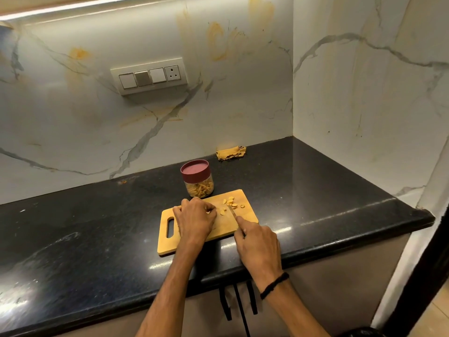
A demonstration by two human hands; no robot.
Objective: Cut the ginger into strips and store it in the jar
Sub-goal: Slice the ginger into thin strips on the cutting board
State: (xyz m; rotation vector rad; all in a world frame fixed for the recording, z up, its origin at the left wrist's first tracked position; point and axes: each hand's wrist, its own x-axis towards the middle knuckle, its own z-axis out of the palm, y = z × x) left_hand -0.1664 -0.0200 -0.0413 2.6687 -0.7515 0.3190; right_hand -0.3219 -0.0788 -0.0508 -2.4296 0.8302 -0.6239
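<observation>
a black stone counter [97, 227] runs into a corner of veined marble wall, with a switch panel [149, 75] above and a crumpled yellow cloth [230, 153] at the back. near the front edge lies a wooden cutting board [247, 215], and both hands work over it.

the left hand [194, 218] rests on the board with fingers curled under, seemingly pinning a small pale ginger piece [208, 211] at its fingertips, though we can't see much of it. the right hand [258, 244] is wrapped round the knife [232, 211], forefinger along the spine, tip pointing at the loose ginger slices [230, 203] lying just beyond.

we judge this to be the slicing step. to do it well we'd tuck the left fingertips behind the knuckles, lay each slice flat so it can't roll, and cut thin, even strips with short, steady strokes.

the jar [198, 183] stands just behind the board, clear-walled, its maroon lid [195, 170] on. it already holds a good heap of ginger strips [200, 189], so the lid must come off before more goes in.
</observation>
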